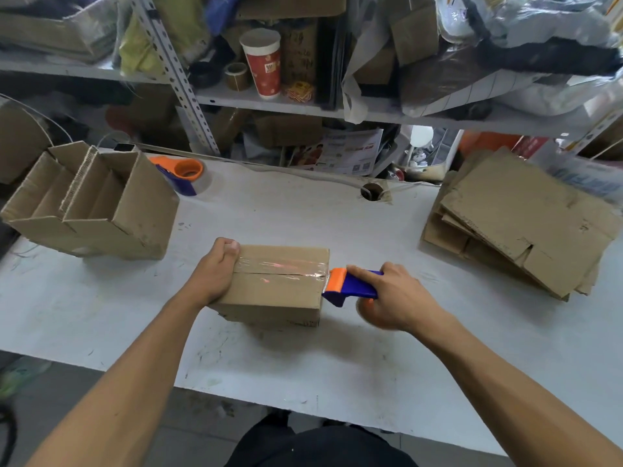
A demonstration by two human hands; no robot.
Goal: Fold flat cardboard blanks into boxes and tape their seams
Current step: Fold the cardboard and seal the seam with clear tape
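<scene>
A folded cardboard box [273, 291] lies on the white table [303, 358] in the middle. Clear tape runs along its top seam from left to right. My left hand [215, 267] grips the box's left end, thumb on top over the tape. My right hand [394, 298] holds a blue and orange tape dispenser [350, 284] at the box's right edge, its orange blade touching the tape's end.
A stack of flat cardboard blanks [519, 220] lies at the right. Several folded open boxes [94, 203] stand at the left, with a second orange and blue tape dispenser [183, 173] behind them. Cluttered shelves [303, 106] rise behind the table, which has a cable hole [372, 191].
</scene>
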